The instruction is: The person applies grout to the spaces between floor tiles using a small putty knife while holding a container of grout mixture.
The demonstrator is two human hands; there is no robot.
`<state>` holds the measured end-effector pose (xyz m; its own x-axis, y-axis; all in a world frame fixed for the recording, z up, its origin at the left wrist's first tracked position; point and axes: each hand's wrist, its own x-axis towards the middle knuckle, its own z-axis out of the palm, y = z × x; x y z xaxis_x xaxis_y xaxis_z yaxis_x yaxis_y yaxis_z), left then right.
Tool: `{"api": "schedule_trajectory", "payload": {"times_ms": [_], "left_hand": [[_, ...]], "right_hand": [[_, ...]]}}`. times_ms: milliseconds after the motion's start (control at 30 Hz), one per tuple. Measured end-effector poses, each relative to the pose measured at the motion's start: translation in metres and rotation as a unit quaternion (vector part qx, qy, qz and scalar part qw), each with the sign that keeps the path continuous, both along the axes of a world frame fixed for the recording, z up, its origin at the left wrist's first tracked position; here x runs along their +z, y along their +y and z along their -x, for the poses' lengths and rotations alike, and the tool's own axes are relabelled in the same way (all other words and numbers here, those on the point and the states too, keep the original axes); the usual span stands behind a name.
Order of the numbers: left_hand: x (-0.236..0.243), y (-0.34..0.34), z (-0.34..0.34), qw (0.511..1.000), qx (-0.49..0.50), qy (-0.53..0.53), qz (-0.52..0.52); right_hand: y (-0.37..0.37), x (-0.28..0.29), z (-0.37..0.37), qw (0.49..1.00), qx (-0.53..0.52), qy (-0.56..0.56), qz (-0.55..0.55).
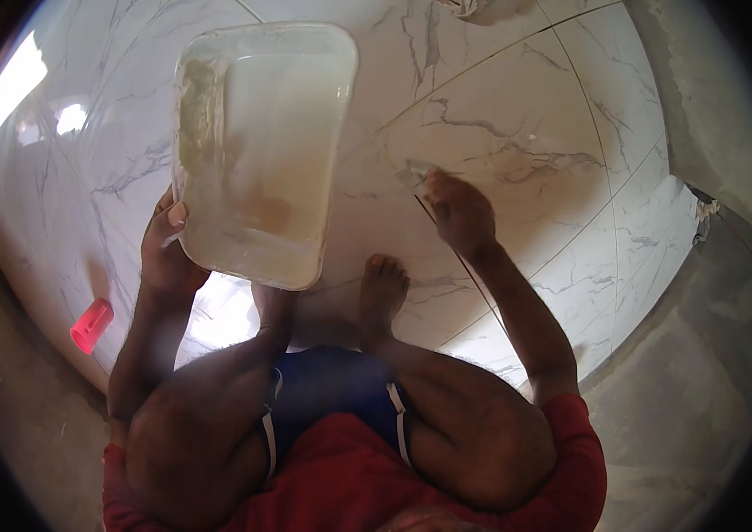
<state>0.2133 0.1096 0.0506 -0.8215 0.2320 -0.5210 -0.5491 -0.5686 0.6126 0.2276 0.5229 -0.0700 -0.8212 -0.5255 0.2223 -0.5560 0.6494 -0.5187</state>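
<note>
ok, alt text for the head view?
A squatting person's left hand holds up a translucent plastic tub of cloudy liquid, while the right hand presses on a joint in the white marble-look tile floor. A red cup lies at left.

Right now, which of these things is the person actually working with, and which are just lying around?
In use:
- pale plastic tub, held by the left hand
- tile joint under the right hand
- marble-look floor tiles

Lying about:
- red cup on its side
- scrap at the tile edge

Translucent plastic tub (261, 151), smeared; glossy marble-look tiles (518, 115); rough matt cement floor (704, 372).
</note>
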Motion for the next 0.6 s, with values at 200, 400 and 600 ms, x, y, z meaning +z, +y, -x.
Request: {"api": "schedule_trajectory", "payload": {"times_ms": [200, 400, 600], "left_hand": [[0.004, 0.002, 0.001, 1.000, -0.009, 0.004, -0.009], [0.000, -0.007, -0.003, 1.000, 0.001, 0.000, -0.011], [-0.002, -0.008, -0.003, 1.000, -0.001, 0.003, -0.017]], "right_hand": [[-0.009, 0.006, 0.025, 0.999, -0.025, -0.019, 0.029], [-0.003, 0.012, -0.021, 0.998, 0.024, -0.051, 0.003], [0.021, 0.015, -0.056, 0.997, 0.011, -0.072, 0.021]]}}
